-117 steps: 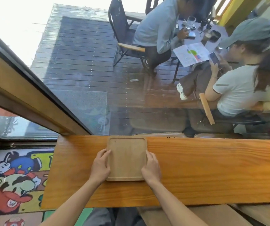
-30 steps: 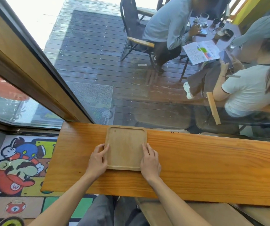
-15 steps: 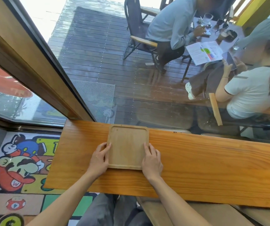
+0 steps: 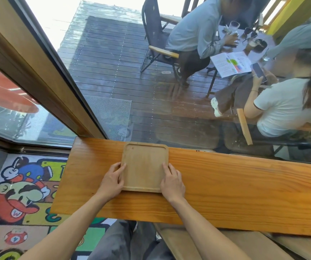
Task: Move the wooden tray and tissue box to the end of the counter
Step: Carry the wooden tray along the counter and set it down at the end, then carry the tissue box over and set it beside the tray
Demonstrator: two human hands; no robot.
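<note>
A square, pale wooden tray (image 4: 145,166) with a low rim lies flat on the orange-brown wooden counter (image 4: 235,188), its far edge against the window. My left hand (image 4: 113,182) grips the tray's left edge and my right hand (image 4: 172,182) grips its right edge, fingers over the rim. The tray is empty. It sits a short way in from the counter's left end (image 4: 64,177). No tissue box is in view.
A glass window runs along the counter's far side, with a wooden frame post (image 4: 44,85) at the left. Beyond the glass, two people sit at a table on a dark deck. A cartoon-print rug (image 4: 19,196) covers the floor at the left. A wooden bench (image 4: 197,243) stands below the counter.
The tray has slid slightly away from me, up against the window edge, with both hands still on its sides. My view has shifted a little.
</note>
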